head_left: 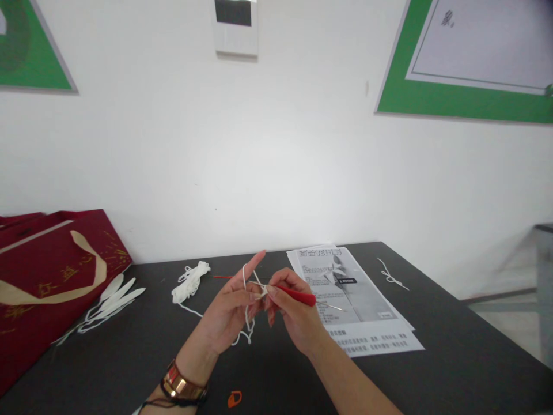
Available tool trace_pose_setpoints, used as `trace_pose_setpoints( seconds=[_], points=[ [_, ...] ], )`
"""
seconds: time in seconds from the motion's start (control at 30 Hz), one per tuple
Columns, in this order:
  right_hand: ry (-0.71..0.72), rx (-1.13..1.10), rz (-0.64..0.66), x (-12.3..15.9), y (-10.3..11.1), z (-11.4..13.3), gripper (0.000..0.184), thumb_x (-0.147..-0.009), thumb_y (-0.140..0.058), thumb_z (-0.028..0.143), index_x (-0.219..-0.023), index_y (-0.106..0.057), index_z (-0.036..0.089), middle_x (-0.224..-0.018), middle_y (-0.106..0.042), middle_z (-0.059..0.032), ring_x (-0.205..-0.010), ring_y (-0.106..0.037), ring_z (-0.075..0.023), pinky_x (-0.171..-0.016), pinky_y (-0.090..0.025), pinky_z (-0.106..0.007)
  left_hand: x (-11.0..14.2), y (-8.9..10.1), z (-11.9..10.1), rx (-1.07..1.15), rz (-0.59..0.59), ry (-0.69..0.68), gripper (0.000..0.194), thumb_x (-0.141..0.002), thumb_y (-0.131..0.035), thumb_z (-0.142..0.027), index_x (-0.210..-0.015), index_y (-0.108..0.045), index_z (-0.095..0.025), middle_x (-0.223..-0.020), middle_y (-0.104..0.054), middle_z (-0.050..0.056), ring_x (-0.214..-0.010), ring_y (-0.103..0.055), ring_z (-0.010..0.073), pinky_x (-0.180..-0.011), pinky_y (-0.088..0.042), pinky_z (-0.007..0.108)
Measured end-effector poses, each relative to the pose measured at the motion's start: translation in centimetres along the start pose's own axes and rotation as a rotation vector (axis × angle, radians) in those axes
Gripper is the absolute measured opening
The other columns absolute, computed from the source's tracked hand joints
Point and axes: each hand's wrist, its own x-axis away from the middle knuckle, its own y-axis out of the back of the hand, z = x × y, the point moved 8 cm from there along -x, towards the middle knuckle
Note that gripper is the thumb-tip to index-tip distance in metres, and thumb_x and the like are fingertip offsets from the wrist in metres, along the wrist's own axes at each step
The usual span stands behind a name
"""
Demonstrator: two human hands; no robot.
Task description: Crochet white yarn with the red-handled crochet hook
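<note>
The right grip [298, 318] holds a smooth handle [300, 295], apparently plastic; left of it, fibrous matt yarn [190, 282]; below, matt bench [272, 374].

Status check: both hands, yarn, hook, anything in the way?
Left hand pinching white yarn, strand around raised finger. Right hand gripping red-handled hook. Yarn bundle lying left, clear of both hands. No obstruction visible.

open tabletop [458, 357] at front right, yarn bundle [190, 282] and red bag [38, 262] obstructing the left, wall [302, 173] closing the back
</note>
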Motion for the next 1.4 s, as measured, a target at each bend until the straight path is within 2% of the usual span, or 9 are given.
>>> trace_pose_setpoints(
  seconds=[0.1, 0.17, 0.37, 0.63, 0.8, 1.07, 1.17, 1.27, 1.4],
  points=[
    [-0.041, -0.119, 0.021, 0.1, -0.4, -0.3, 0.024, -0.078, -0.070, 0.027, -0.091, -0.050, 0.024, -0.056, -0.059, 0.0072, -0.041, -0.048, -0.0081, -0.039, -0.040, -0.017, 0.0, -0.1, -0.4, 0.088, 0.002, -0.041, 0.075, -0.073, -0.058, -0.001, -0.142, -0.038, -0.022, -0.057, -0.053, -0.005, -0.053, -0.046, 0.0084, -0.059, -0.040, 0.020],
    [-0.056, -0.145, 0.040, 0.2, -0.7, -0.4, 0.022, -0.078, -0.070, 0.025, -0.086, -0.049, 0.023, -0.054, -0.057, 0.0075, -0.041, -0.047, -0.0079, -0.038, -0.038, -0.016, 0.0, -0.1, -0.4, 0.148, -0.003, -0.056, 0.075, -0.073, -0.058, -0.002, -0.142, -0.038, -0.023, -0.060, -0.052, -0.005, -0.055, -0.048, 0.0086, -0.060, -0.042, 0.020],
    [0.018, 0.012, 0.113, 0.7, -1.5, -0.2, 0.017, -0.079, -0.068, 0.027, -0.077, -0.053, 0.019, -0.058, -0.059, 0.0041, -0.044, -0.046, -0.0075, -0.042, -0.038, -0.020, -0.2, 0.2, 0.0, 0.271, -0.062, -0.101, 0.075, -0.074, -0.055, -0.004, -0.142, -0.036, -0.028, -0.061, -0.050, -0.005, -0.062, -0.055, 0.0129, -0.060, -0.047, 0.024],
    [0.071, 0.141, 0.108, 0.7, -1.0, 0.4, 0.015, -0.084, -0.063, 0.027, -0.081, -0.050, 0.020, -0.059, -0.058, 0.0045, -0.046, -0.047, -0.0079, -0.045, -0.036, -0.021, 0.0, 0.2, 0.3, 0.044, -0.010, 0.035, 0.066, -0.073, -0.057, -0.006, -0.137, -0.047, -0.016, -0.060, -0.055, -0.001, -0.051, -0.044, 0.0085, -0.052, -0.036, 0.022],
    [0.062, 0.198, 0.118, 0.7, -0.9, 0.8, 0.014, -0.084, -0.063, 0.027, -0.080, -0.051, 0.020, -0.061, -0.059, 0.0031, -0.047, -0.047, -0.0083, -0.045, -0.036, -0.021, 0.1, -0.3, 0.0, -0.013, 0.024, 0.013, 0.066, -0.079, -0.059, -0.007, -0.141, -0.041, -0.022, -0.060, -0.057, -0.001, -0.054, -0.050, 0.0110, -0.057, -0.041, 0.025],
    [0.050, -0.067, 0.163, 0.7, -1.9, 0.4, 0.014, -0.085, -0.063, 0.023, -0.080, -0.049, 0.021, -0.058, -0.057, 0.0050, -0.045, -0.045, -0.0070, -0.041, -0.035, -0.017, 0.1, -1.0, -0.1, 0.128, 0.090, -0.107, 0.079, -0.080, -0.051, -0.004, -0.147, -0.022, -0.032, -0.061, -0.057, -0.003, -0.055, -0.057, 0.0151, -0.053, -0.049, 0.027],
    [0.072, 0.038, 0.185, 0.9, -2.0, 0.7, 0.014, -0.085, -0.063, 0.024, -0.081, -0.050, 0.020, -0.062, -0.058, 0.0035, -0.048, -0.048, -0.0073, -0.045, -0.038, -0.018, 0.3, -1.4, -0.2, 0.103, 0.115, -0.107, 0.077, -0.081, -0.049, -0.003, -0.148, -0.021, -0.032, -0.065, -0.060, -0.001, -0.055, -0.059, 0.0164, -0.051, -0.050, 0.029],
    [0.079, 0.157, 0.198, 1.0, -1.9, 0.8, 0.014, -0.087, -0.061, 0.028, -0.083, -0.051, 0.020, -0.068, -0.059, 0.0015, -0.051, -0.049, -0.0076, -0.046, -0.039, -0.019, 0.3, -1.3, -0.4, 0.095, 0.100, -0.090, 0.075, -0.081, -0.049, -0.001, -0.147, -0.024, -0.027, -0.066, -0.061, 0.000, -0.055, -0.059, 0.0155, -0.053, -0.051, 0.029],
    [0.049, 0.175, 0.201, 0.8, -1.8, 0.5, 0.016, -0.087, -0.061, 0.031, -0.084, -0.051, 0.020, -0.068, -0.059, 0.0020, -0.048, -0.049, -0.0067, -0.044, -0.039, -0.019, 0.0, -0.8, -0.2, 0.156, 0.063, -0.042, 0.075, -0.078, -0.050, 0.000, -0.146, -0.029, -0.022, -0.063, -0.061, -0.001, -0.051, -0.056, 0.0128, -0.052, -0.050, 0.026]
  ],
)
